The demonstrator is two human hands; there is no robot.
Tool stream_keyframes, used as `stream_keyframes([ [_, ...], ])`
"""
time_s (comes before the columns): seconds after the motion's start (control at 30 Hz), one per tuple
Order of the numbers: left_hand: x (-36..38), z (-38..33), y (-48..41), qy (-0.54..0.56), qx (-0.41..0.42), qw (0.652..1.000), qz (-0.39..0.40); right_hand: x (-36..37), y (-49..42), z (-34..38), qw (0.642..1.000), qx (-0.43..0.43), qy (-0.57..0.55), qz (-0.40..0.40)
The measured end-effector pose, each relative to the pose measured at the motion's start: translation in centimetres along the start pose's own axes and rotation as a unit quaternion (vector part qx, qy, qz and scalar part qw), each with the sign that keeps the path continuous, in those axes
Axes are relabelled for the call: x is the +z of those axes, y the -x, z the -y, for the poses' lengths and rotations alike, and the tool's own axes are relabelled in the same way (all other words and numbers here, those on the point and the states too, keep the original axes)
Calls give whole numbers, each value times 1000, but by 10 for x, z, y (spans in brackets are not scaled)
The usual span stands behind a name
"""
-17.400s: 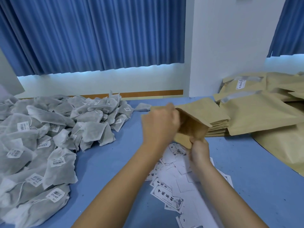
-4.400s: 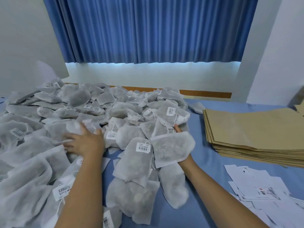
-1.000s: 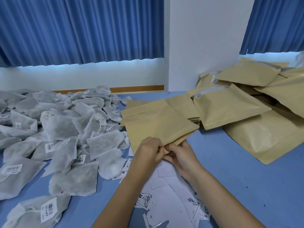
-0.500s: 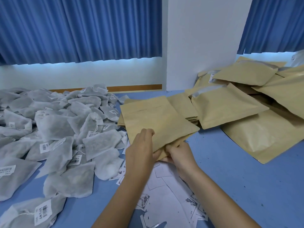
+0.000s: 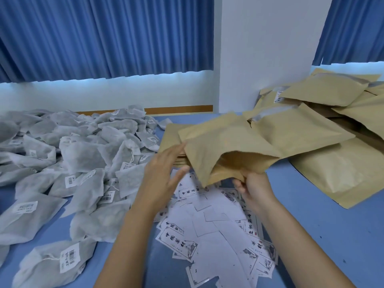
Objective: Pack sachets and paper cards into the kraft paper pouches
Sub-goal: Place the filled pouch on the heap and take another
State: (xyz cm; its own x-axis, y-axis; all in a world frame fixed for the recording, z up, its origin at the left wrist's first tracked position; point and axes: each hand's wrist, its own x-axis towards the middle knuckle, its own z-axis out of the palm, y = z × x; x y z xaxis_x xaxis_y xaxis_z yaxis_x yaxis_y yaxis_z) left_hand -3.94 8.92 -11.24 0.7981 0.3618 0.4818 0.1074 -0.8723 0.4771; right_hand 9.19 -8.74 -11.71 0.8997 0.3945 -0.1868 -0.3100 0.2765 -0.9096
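Note:
My right hand [image 5: 252, 187] grips the lower lip of a kraft paper pouch [image 5: 224, 146], held above the table with its mouth gaping toward me. My left hand [image 5: 164, 173] hovers just left of that mouth with fingers straight and holds nothing. A heap of grey mesh sachets [image 5: 68, 163] with barcode labels covers the left of the blue table [image 5: 324, 235]. White paper cards [image 5: 212, 225] with black printing lie scattered below my hands. A stack of flat empty pouches [image 5: 170, 138] sits behind my left hand, mostly hidden.
Filled kraft pouches [image 5: 324, 142] are piled at the right, against a white pillar [image 5: 266, 50]. Blue curtains [image 5: 104, 36] hang behind the table. Bare blue tabletop shows at the lower right.
The pouch's mouth has spread open and the pouch has lifted higher. My left hand has let go of its edge and drawn off to the left, fingers straightened.

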Motion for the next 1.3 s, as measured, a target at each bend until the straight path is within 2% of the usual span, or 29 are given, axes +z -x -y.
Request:
stream_keyframes([
  [0.03, 3, 14, 1, -126, -97, 987, 11, -3, -1, 2, 1000, 2, -23, -3],
  [0.07, 6, 25, 4, -244, -185, 951, 50, -5, -2, 4, 999, 2, -36, -9],
  [0.13, 12, 35, 12, -359, -271, 887, 108, -7, -3, 4, 999, 2, -48, -21],
  [0.23, 14, 33, 16, -373, -307, 874, 65, -6, -1, 4, 996, 14, -82, -27],
  [0.33, 10, 31, 15, -300, -335, 893, 12, -6, -2, 5, 993, 17, -113, -37],
  [0.43, -1, 34, 14, -235, -318, 917, -52, -7, -3, 6, 991, 19, -124, -50],
  [0.5, -11, 35, 10, -195, -279, 926, -160, -6, -3, 6, 990, 19, -128, -54],
  [0.57, -15, 31, 2, -145, -180, 938, -257, -5, -3, 5, 991, 17, -121, -53],
  [0.63, -9, 25, -9, -91, -84, 953, -276, -3, -1, 4, 993, 19, -102, -48],
  [0.67, -3, 25, -15, -76, -65, 965, -241, -2, 1, 3, 994, 22, -94, -46],
  [0.73, 9, 32, -28, -107, -128, 982, -85, -2, 2, 2, 995, 31, -86, -49],
  [0.8, 25, 45, -31, -232, -224, 943, 79, -3, 2, 2, 994, 37, -93, -49],
  [0.83, 32, 50, -30, -267, -246, 925, 114, -5, 2, 3, 993, 39, -100, -47],
  [0.87, 37, 52, -28, -275, -261, 918, 112, -6, 1, 4, 993, 40, -106, -46],
  [0.97, 42, 50, -21, -286, -304, 906, 69, -10, -1, 5, 992, 43, -113, -41],
  [1.03, 43, 52, -18, -330, -293, 896, 47, -11, -1, 4, 992, 43, -109, -36],
  [1.13, 36, 53, -15, -315, -263, 912, 11, -11, -3, 2, 992, 39, -120, -19],
  [1.2, 33, 50, -12, -249, -207, 945, -47, -13, -4, 3, 991, 38, -127, -9],
  [1.27, 30, 39, -9, -102, -117, 975, -157, -12, -6, 4, 990, 33, -138, -6],
  [1.3, 26, 29, -9, -13, -70, 973, -219, -13, -8, 2, 989, 30, -147, -8],
])
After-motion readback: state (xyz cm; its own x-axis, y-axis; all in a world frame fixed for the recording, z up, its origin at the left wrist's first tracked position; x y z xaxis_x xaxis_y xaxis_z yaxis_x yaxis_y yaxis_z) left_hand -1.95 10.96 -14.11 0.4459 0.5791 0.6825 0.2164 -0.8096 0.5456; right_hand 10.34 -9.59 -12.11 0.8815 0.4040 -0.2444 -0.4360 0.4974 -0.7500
